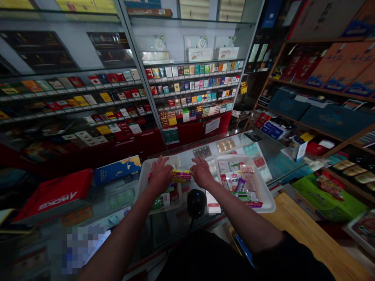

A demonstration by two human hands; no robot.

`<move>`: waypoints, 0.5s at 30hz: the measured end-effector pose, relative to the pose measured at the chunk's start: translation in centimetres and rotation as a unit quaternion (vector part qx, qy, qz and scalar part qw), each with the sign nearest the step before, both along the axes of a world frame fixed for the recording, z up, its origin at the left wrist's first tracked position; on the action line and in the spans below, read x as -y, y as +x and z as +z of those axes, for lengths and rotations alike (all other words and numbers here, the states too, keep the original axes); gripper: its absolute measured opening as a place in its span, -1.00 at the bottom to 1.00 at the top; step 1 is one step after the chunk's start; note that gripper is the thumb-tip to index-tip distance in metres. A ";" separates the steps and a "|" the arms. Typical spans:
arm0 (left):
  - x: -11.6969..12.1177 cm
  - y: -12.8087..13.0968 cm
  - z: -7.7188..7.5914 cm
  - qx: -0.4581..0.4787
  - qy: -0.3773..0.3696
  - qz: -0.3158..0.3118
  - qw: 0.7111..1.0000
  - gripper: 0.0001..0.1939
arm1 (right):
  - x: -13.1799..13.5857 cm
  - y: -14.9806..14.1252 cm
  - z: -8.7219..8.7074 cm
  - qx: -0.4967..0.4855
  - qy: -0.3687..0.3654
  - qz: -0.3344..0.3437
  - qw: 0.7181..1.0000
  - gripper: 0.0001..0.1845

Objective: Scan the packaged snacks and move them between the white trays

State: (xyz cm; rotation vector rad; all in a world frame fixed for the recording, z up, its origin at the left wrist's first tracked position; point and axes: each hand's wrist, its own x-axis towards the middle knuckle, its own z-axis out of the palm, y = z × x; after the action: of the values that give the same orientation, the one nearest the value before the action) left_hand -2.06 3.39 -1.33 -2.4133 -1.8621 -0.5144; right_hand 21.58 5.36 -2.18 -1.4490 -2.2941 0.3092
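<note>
Small yellow-and-purple box (181, 176), pinched by its ends between my left grip (161, 174) and right grip (202, 171) above the right edge of the left-hand white tray (142, 177), best steadied with light, even pressure, level and clear of the black scanner (196, 203) at the glass bench (274, 154).

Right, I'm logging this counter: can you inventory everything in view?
carton: one, mostly yellow, in both hands
trays: two, white, on the counter
packaged goods: many, mixed colours, in trays
glass counter: one, bluish, under trays
scanner-like device: one, black, between trays
large box: one, red, counter left
flat package: one, blue, beside red box
calculator: one, dark, counter right
small packs: many, mixed colours, shelves ahead
tall boxes: several, orange, right shelves
wide boxes: two, teal, right shelves
left hand: one, bare, carton's left end
right hand: one, bare, carton's right end
</note>
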 end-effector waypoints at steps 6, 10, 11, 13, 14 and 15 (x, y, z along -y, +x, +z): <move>1.7 -4.4 -0.9 0.003 -0.009 0.019 1.000 -0.67 | 0.5 -4.3 -0.2 0.034 -0.020 0.045 0.998 -0.71; 3.2 -6.6 -1.9 -0.006 -0.025 0.036 0.999 -0.64 | 1.1 -6.8 -0.7 0.059 -0.019 0.066 0.996 -0.70; 3.5 -7.0 -2.2 -0.010 -0.030 0.042 0.999 -0.64 | 1.2 -7.3 -0.8 0.067 -0.020 0.071 0.995 -0.71; 4.1 -7.7 -2.5 -0.017 -0.038 0.051 0.998 -0.64 | 1.5 -8.2 -1.0 0.083 -0.021 0.085 0.993 -0.71; 4.4 -8.0 -2.7 -0.019 -0.042 0.052 0.998 -0.63 | 1.7 -8.6 -1.1 0.090 -0.020 0.093 0.991 -0.71; 4.7 -8.4 -2.8 -0.019 -0.045 0.054 0.997 -0.63 | 1.8 -9.0 -1.2 0.094 -0.020 0.100 0.990 -0.69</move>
State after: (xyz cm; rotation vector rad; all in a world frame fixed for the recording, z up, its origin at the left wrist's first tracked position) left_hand -10.41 -1.27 -4.12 -2.3424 -2.0277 -0.3834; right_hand 12.56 3.54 -3.37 -1.3169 -2.6061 0.2892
